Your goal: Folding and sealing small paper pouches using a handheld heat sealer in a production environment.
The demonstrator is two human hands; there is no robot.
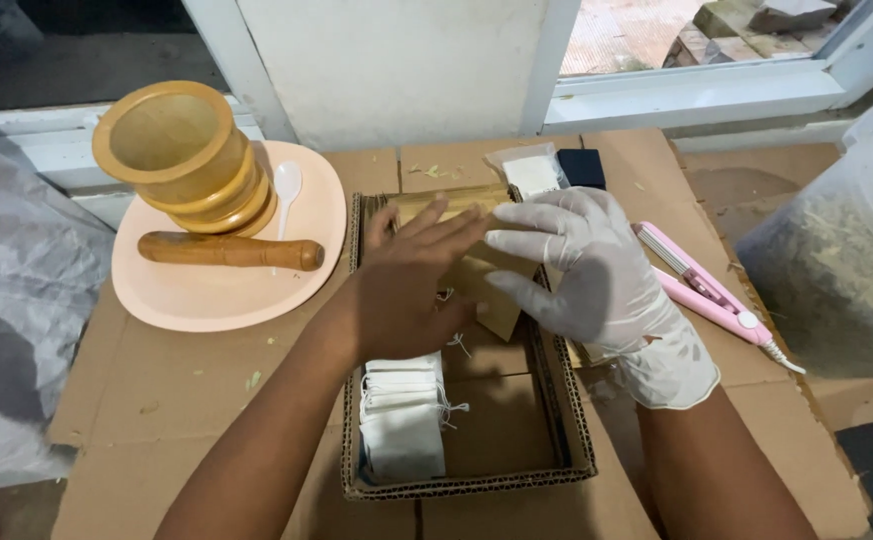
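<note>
Over the shallow cardboard tray [575, 440] at the middle of the surface, the bare left hand [412, 285] lies flat, grip released, on a brown paper pouch [487, 285]; the gloved right hand [592, 265] pinches its edge; seemingly mid-handling, steadiness needed next.

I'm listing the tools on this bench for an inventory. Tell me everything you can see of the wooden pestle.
The wooden pestle is a brown, smooth-looking turned stick, thicker and rounded at its right end, narrower toward the left. It lies flat on its side across the peach plate, lengthwise left to right. It sits just in front of the upright wooden mortar, close against its base, and crosses the handle of the white spoon. Neither hand touches it.
</note>
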